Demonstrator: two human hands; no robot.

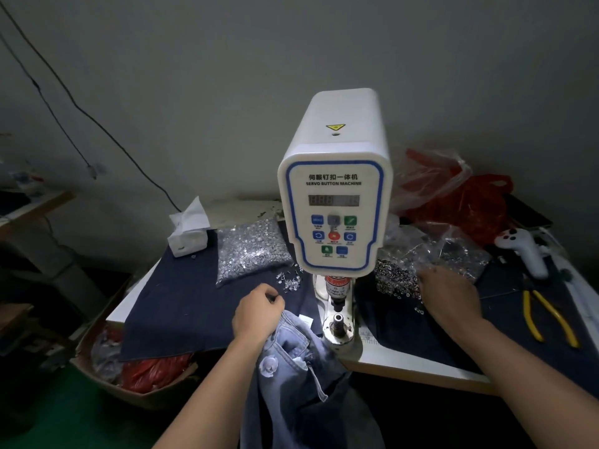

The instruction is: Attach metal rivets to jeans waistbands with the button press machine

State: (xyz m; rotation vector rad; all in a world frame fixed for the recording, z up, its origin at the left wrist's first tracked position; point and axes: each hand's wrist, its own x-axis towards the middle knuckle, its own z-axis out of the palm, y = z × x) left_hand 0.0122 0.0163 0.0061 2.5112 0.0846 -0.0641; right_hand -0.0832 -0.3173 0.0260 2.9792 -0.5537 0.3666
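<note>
My left hand [257,314], fingers curled, bunches faded blue jeans [301,361] at lower centre; right hand [445,298] fingers hidden; white machine [335,215] reads "SERVO BUTTON MACHINE".

The white servo button machine [335,202] stands upright at the table's middle, its blue-edged control panel facing the near edge, the steel die post [338,322] directly below at its six o'clock. Pale blue jeans [293,358] hang crumpled over the table's near edge at the post's seven o'clock, waistband up on the tabletop. A clear bag of silvery rivets [251,251] lies at the machine's nine o'clock; a heap of ring-shaped rivet parts [393,280] lies at its four o'clock.
</note>
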